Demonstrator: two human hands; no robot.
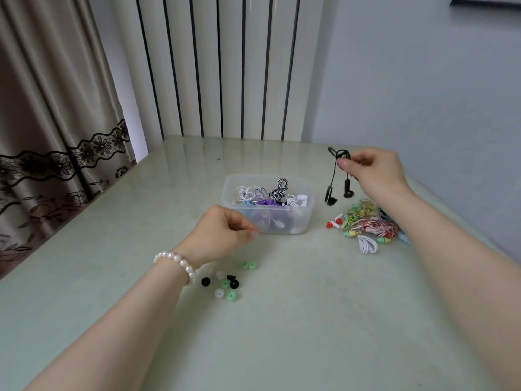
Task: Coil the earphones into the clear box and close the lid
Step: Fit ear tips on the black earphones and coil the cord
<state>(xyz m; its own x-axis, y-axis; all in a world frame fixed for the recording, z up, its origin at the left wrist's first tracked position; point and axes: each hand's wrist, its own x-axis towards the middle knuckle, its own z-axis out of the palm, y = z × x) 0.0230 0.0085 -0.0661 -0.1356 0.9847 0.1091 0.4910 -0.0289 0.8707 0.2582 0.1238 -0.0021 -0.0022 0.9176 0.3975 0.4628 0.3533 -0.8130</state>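
The clear box stands open in the middle of the table, holding several coiled earphones in white, purple and black-and-white. My right hand is raised to the right of the box and pinches black earphones, whose two buds dangle just above the table. My left hand hovers by the box's front left corner with fingers curled; whether it holds anything is hard to see. A heap of tangled coloured earphones lies under my right forearm. No lid is in view.
Several loose ear tips in black, white and green lie near my left wrist. A white coiled cable lies at the heap's front. The pale green table meets a radiator and wall at the back, a curtain at left.
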